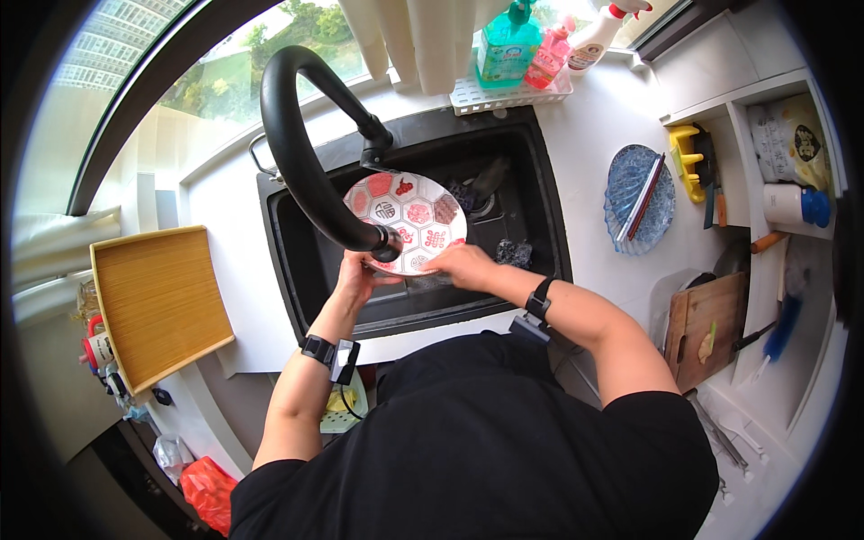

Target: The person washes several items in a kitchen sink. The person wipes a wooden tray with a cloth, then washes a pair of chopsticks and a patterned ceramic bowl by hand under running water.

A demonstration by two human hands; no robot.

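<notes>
A round plate with red and grey hexagon patterns [420,214] is held tilted over the black sink [432,317]. My left hand [359,278] grips its lower left rim, thumb on top and fingers beneath. At the lower right rim, my right hand [460,263] holds the plate, its fingertips on a small red thing. The black faucet [287,155] arches over the plate, with its spout in front of the surface near my left hand. A dark mesh scrubber [514,253] lies in the sink to the right. Whether water runs is not clear.
Soap bottles [507,50] stand in a white basket [513,101] behind the sink. On the right counter is a blue glass dish [641,202] with chopsticks, beyond it a wooden cutting board [702,331]. A bamboo tray [162,304] sits left.
</notes>
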